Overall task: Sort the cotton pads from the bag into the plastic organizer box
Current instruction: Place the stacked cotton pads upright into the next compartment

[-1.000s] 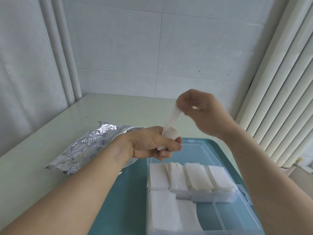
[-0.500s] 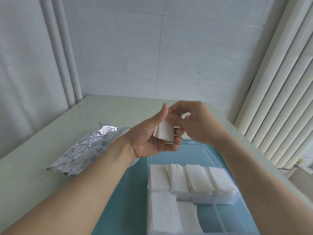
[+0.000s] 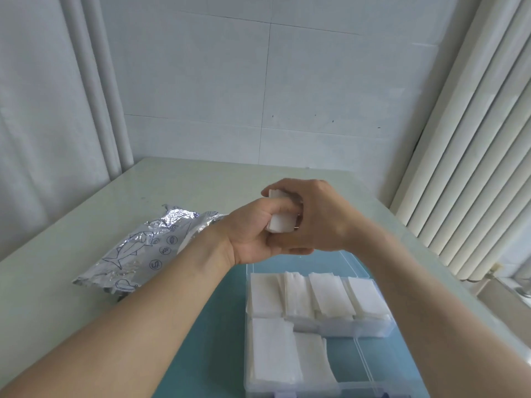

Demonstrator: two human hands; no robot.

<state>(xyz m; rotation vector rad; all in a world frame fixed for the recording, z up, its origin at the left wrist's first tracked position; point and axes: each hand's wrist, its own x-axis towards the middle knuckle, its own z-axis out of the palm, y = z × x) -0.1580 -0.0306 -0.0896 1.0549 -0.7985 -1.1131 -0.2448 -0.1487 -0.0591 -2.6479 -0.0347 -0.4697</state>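
A small stack of white cotton pads (image 3: 283,222) is held in the air above the table's middle, between both hands. My left hand (image 3: 253,231) grips it from the left, thumb across its front. My right hand (image 3: 319,216) wraps over it from the right and top, hiding most of it. Below the hands lies the clear plastic organizer box (image 3: 373,357). Its back row and front left compartments hold white pads (image 3: 298,297). The silver foil bag (image 3: 143,251) with a fish drawing lies flat to the left.
The box sits on a teal mat (image 3: 218,326) on a pale green table (image 3: 57,282). The box's clear lid (image 3: 347,262) lies open behind it. A curtain hangs at left, a white radiator (image 3: 471,168) stands at right, and a tiled wall is behind.
My right hand came down from pulling a pad upward and closed over the stack. Both hands now clasp the pads together, slightly higher and nearer the centre.
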